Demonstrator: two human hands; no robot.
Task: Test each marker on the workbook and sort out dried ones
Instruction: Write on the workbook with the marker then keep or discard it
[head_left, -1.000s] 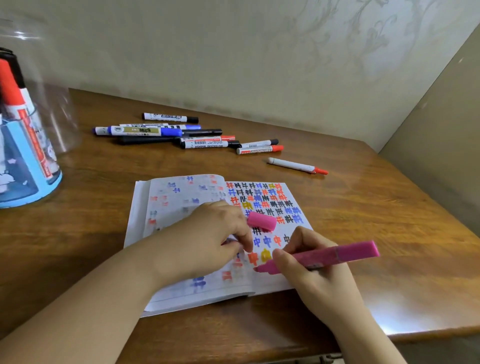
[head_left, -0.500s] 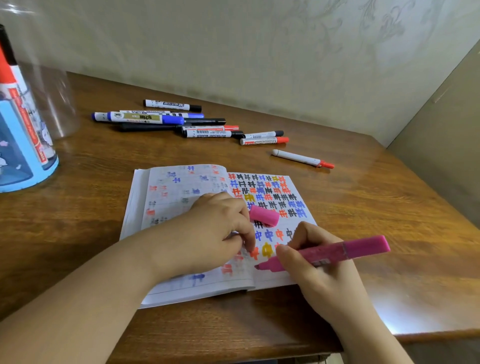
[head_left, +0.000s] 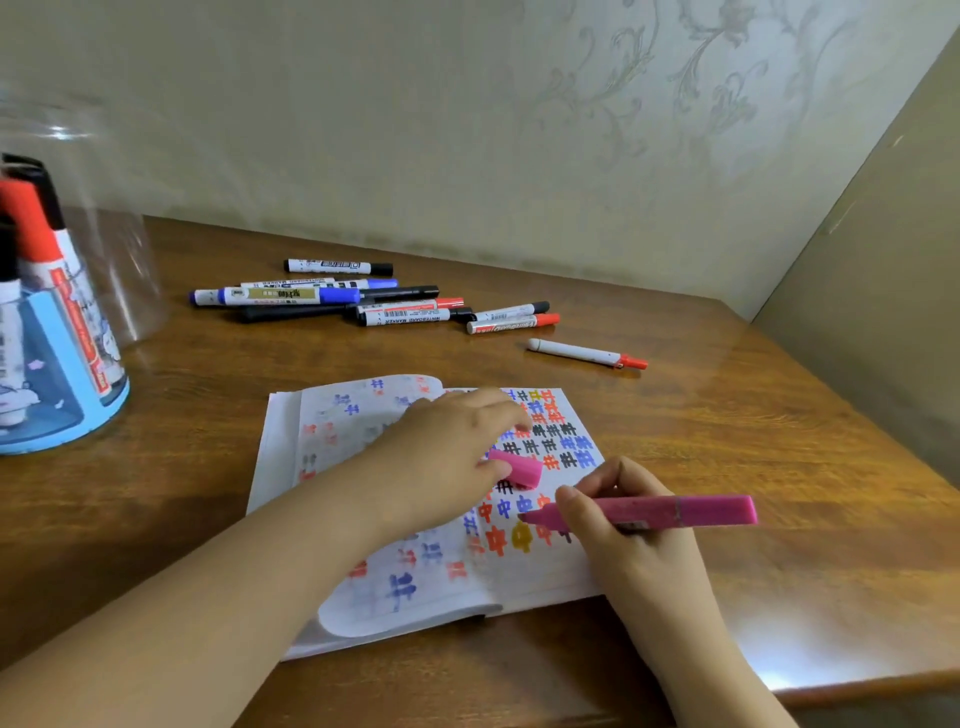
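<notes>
Nearest us, our right hand (head_left: 636, 540) has its grip clamped on the pink marker (head_left: 670, 512), fingers curled round the barrel, the uncapped tip resting on the right page of the workbook (head_left: 363, 603) beside a yellow character. Our left hand (head_left: 441, 462) rests on the open pages, its grip pinching the pink cap (head_left: 519, 467) between thumb and fingers, the other fingers spread forward over the rows of red, blue and black test marks. The workbook lies open on the wooden surface (head_left: 753, 467), near its front edge. Beyond it, a white marker with a red cap (head_left: 584, 353) lies alone to the right. Farther back and left, a cluster of capped markers (head_left: 363, 301) lies on the surface, blue, black and red caps mostly pointing right. At the far left stands a blue holder (head_left: 62, 395) with more markers upright in it, a clear plastic cover (head_left: 119, 249) just behind it. A patterned wall (head_left: 519, 130) closes the back
</notes>
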